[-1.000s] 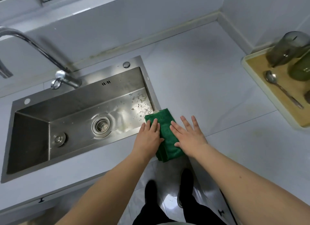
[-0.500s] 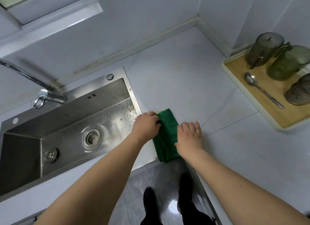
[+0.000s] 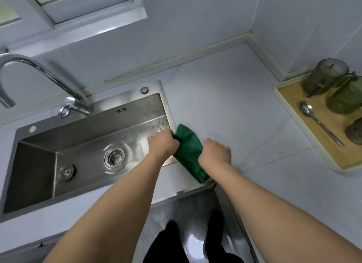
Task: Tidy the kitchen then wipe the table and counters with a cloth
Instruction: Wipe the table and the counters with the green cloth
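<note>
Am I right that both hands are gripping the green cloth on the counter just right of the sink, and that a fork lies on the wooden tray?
Not quite: the head view shows a spoon, not a fork, on the wooden tray. The rest holds: the left hand and right hand grip the green cloth on the counter just right of the sink.

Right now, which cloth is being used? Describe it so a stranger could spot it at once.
Start at the steel sink set into the pale counter. Just past the sink's right rim, near the counter's front edge, lies the green cloth, gripped by the left hand and the right hand. It is the only soft, dark green thing there; the tray further right holds glassware and a spoon.
</note>
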Demonstrator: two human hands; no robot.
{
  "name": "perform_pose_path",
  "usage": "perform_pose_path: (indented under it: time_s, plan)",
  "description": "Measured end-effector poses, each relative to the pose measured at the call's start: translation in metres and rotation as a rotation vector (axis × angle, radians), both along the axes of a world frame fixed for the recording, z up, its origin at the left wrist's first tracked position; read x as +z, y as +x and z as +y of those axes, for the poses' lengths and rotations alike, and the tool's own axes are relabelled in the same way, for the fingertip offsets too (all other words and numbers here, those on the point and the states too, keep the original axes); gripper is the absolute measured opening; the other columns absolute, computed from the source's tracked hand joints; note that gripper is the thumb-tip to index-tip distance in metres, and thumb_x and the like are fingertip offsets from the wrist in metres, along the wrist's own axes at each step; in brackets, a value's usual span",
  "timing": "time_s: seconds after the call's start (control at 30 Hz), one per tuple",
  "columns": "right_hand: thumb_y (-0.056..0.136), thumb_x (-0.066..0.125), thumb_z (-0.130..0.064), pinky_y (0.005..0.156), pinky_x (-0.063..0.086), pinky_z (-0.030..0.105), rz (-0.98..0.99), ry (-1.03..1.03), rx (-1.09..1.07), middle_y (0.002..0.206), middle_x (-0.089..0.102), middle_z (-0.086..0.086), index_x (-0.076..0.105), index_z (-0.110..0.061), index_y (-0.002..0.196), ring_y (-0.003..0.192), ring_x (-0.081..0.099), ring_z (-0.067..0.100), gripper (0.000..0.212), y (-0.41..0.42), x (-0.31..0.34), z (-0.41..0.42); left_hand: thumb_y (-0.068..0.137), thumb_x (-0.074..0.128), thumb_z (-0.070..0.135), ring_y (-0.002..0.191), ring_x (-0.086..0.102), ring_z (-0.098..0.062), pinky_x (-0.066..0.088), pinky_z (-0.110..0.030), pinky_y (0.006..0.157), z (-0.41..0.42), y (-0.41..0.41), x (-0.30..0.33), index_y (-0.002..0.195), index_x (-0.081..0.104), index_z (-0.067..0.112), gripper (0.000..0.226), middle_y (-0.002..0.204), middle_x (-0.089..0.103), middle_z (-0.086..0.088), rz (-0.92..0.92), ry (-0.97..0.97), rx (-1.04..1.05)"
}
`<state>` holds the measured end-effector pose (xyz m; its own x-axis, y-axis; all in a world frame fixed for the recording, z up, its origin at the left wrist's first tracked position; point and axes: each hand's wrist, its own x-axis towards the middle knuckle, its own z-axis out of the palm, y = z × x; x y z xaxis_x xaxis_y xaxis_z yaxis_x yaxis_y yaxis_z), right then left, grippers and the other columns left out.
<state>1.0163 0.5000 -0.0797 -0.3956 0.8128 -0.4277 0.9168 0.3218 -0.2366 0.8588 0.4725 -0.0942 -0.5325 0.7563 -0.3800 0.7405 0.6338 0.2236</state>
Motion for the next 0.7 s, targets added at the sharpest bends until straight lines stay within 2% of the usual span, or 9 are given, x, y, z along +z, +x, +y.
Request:
perform_pose_path:
  time_s: [0.1, 0.17, 0.27, 0.33, 0.4, 0.47, 0.53, 0.63, 0.7]
  plan:
    - [0.084, 0.045, -0.003, 0.076, 0.036, 0.03, 0.038, 0.011, 0.064, 0.111, 0.059, 0.007, 0.049, -0.011, 0.111, 0.1, 0.058, 0.027, 0.028, -0.039, 0.02, 0.006, 0.079, 0.05, 0.01, 0.08, 0.054, -0.026, 0.038, -0.031, 0.067, -0.018, -0.034, 0.017, 0.077, 0.05, 0.015, 0.005, 0.073, 0.055, 0.0, -0.148, 0.074, 0.217]
    - [0.084, 0.044, -0.002, 0.075, 0.036, 0.03, 0.071, 0.037, 0.119, 0.112, 0.059, 0.007, 0.049, -0.011, 0.112, 0.101, 0.058, 0.028, 0.03, -0.075, 0.031, 0.006, 0.081, 0.049, 0.006, 0.073, 0.048, -0.026, 0.033, -0.03, 0.056, -0.032, -0.063, 0.03, 0.069, 0.042, 0.015, 0.016, 0.068, 0.048, -0.001, -0.222, 0.152, 0.331]
    - [0.083, 0.045, -0.002, 0.077, 0.038, 0.032, 0.112, 0.09, 0.179, 0.112, 0.06, 0.008, 0.051, -0.012, 0.112, 0.102, 0.057, 0.029, 0.031, -0.125, 0.044, 0.004, 0.082, 0.049, 0.004, 0.073, 0.048, -0.026, 0.033, -0.031, 0.058, -0.05, -0.104, 0.042, 0.07, 0.043, 0.012, 0.015, 0.07, 0.048, -0.004, -0.251, 0.233, 0.468]
    - [0.083, 0.045, -0.001, 0.079, 0.039, 0.032, 0.13, 0.13, 0.23, 0.112, 0.06, 0.008, 0.051, -0.013, 0.112, 0.103, 0.056, 0.029, 0.032, -0.164, 0.051, 0.002, 0.083, 0.049, 0.006, 0.074, 0.048, -0.024, 0.031, -0.031, 0.056, -0.061, -0.139, 0.048, 0.081, 0.048, 0.009, 0.004, 0.078, 0.051, -0.006, -0.263, 0.27, 0.549]
    - [0.083, 0.045, -0.001, 0.083, 0.041, 0.034, 0.144, 0.151, 0.28, 0.114, 0.059, 0.007, 0.051, -0.013, 0.114, 0.105, 0.054, 0.029, 0.033, -0.201, 0.056, 0.001, 0.085, 0.05, 0.006, 0.071, 0.047, -0.02, 0.03, -0.03, 0.052, -0.069, -0.173, 0.052, 0.088, 0.049, 0.007, 0.004, 0.084, 0.052, -0.007, -0.294, 0.288, 0.604]
    - [0.084, 0.045, -0.003, 0.087, 0.041, 0.036, 0.137, 0.169, 0.317, 0.117, 0.058, 0.008, 0.05, -0.013, 0.115, 0.108, 0.054, 0.029, 0.033, -0.239, 0.06, 0.005, 0.086, 0.051, 0.006, 0.077, 0.048, -0.023, 0.032, -0.031, 0.058, -0.072, -0.207, 0.055, 0.092, 0.048, 0.005, 0.007, 0.089, 0.052, -0.009, -0.327, 0.308, 0.632]
    - [0.085, 0.046, -0.004, 0.085, 0.041, 0.036, 0.137, 0.176, 0.334, 0.117, 0.057, 0.008, 0.05, -0.013, 0.115, 0.108, 0.054, 0.029, 0.032, -0.269, 0.062, 0.012, 0.087, 0.049, 0.007, 0.082, 0.048, -0.024, 0.034, -0.031, 0.063, -0.071, -0.232, 0.058, 0.095, 0.046, 0.006, 0.009, 0.09, 0.05, -0.008, -0.361, 0.332, 0.653]
    - [0.085, 0.046, -0.002, 0.074, 0.039, 0.033, 0.108, 0.149, 0.337, 0.11, 0.058, 0.007, 0.05, -0.013, 0.111, 0.096, 0.053, 0.026, 0.028, -0.317, 0.064, 0.022, 0.086, 0.047, 0.004, 0.077, 0.047, -0.021, 0.033, -0.031, 0.057, -0.068, -0.271, 0.06, 0.086, 0.047, 0.01, 0.006, 0.083, 0.05, -0.005, -0.42, 0.359, 0.646]
    - [0.085, 0.044, -0.002, 0.07, 0.04, 0.034, 0.089, 0.083, 0.355, 0.107, 0.057, 0.007, 0.049, -0.012, 0.108, 0.09, 0.052, 0.026, 0.026, -0.336, 0.062, 0.026, 0.083, 0.045, 0.003, 0.074, 0.049, -0.021, 0.033, -0.029, 0.056, -0.067, -0.287, 0.061, 0.078, 0.047, 0.015, 0.014, 0.079, 0.053, -0.005, -0.443, 0.37, 0.643]
